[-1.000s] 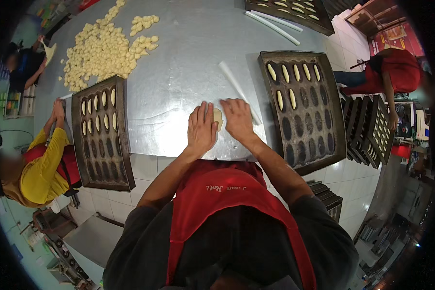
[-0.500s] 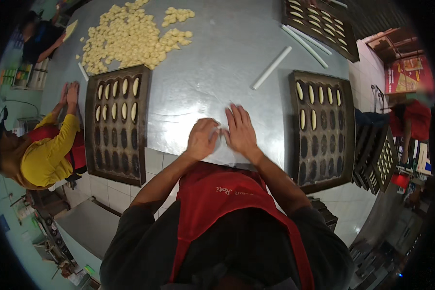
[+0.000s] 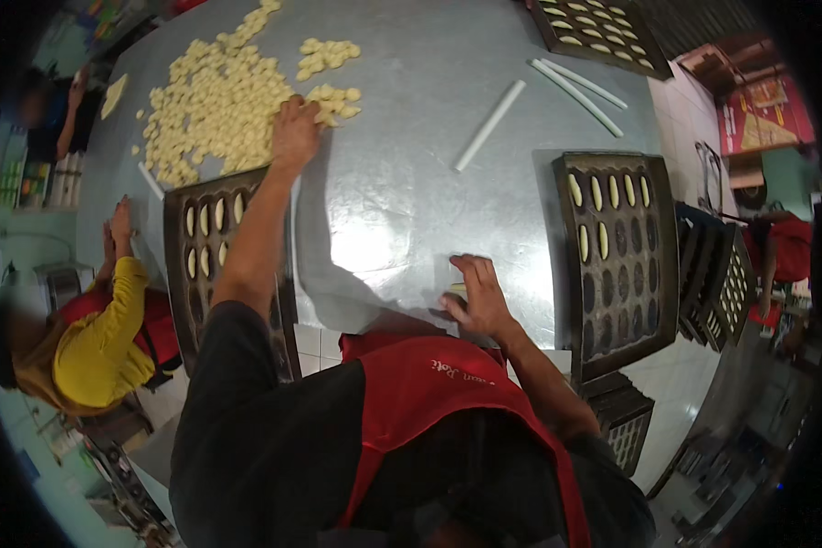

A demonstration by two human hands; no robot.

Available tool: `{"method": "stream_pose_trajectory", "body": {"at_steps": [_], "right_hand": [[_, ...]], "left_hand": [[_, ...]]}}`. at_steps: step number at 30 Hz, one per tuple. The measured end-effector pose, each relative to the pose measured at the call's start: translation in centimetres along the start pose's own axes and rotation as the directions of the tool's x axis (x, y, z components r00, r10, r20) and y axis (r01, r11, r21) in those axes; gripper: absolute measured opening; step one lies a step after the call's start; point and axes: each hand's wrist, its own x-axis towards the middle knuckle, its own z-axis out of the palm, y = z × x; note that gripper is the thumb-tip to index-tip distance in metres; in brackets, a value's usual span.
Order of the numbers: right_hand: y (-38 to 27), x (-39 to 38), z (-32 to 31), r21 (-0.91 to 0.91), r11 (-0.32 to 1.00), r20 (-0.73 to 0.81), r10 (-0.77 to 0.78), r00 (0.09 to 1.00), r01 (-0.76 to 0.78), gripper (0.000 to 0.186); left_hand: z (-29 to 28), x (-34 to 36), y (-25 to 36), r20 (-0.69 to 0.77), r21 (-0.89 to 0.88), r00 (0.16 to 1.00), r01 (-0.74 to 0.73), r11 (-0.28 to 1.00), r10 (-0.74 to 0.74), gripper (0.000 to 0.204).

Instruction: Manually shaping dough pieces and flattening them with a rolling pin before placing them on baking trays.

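Observation:
My left hand (image 3: 297, 135) reaches far across the metal table to the right edge of a heap of pale dough pieces (image 3: 215, 105). Its fingers bend down around a dough piece there, mostly hidden under the fingertips. Near the table's front edge, my right hand (image 3: 480, 297) curls over a small pale dough roll (image 3: 457, 289), part of which shows between thumb and fingers. Below my left forearm lies a dark moulded baking tray (image 3: 284, 274), its upper hollows filled with dough rolls. To the right, a similar tray (image 3: 623, 352) holds dough rolls in its upper hollows.
White rods (image 3: 490, 125) lie on the table (image 3: 393, 119). Another filled tray (image 3: 603, 57) sits at the far right corner. A co-worker in a yellow sleeve (image 3: 100, 338) has hands on the table at left. Stacked trays (image 3: 726, 283) stand beyond the right edge.
Both hands were together over the table's front edge. Since then the left has gone forward and left to the dough heap; the right has shifted slightly right and nearer.

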Motion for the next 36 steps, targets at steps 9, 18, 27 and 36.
{"method": "stream_pose_trajectory", "body": {"at_steps": [9,18,27,36], "right_hand": [[5.3,-1.4,-9.4,0.14,0.938,-0.332,0.347,0.877,-0.318,0.025],[23.4,-6.9,-21.0,-0.279,0.754,-0.623,0.329,0.71,-0.594,0.025],[8.9,12.1,-6.5,0.018,0.982,-0.119,0.187,0.975,-0.186,0.059],[11.1,30.3,-0.1,-0.436,0.884,-0.023,0.177,0.984,-0.169,0.06]], "left_hand": [[-2.7,-10.3,15.7,0.322,-0.783,0.942,0.324,0.532,-0.099,0.027],[-3.7,-19.6,21.7,0.504,-0.79,0.832,0.553,0.265,-0.232,0.025],[-5.9,-22.0,29.0,0.514,-0.808,0.782,0.579,0.108,-0.352,0.026],[-5.6,-22.1,31.3,0.485,-0.78,0.789,0.585,0.221,-0.379,0.034]]}}
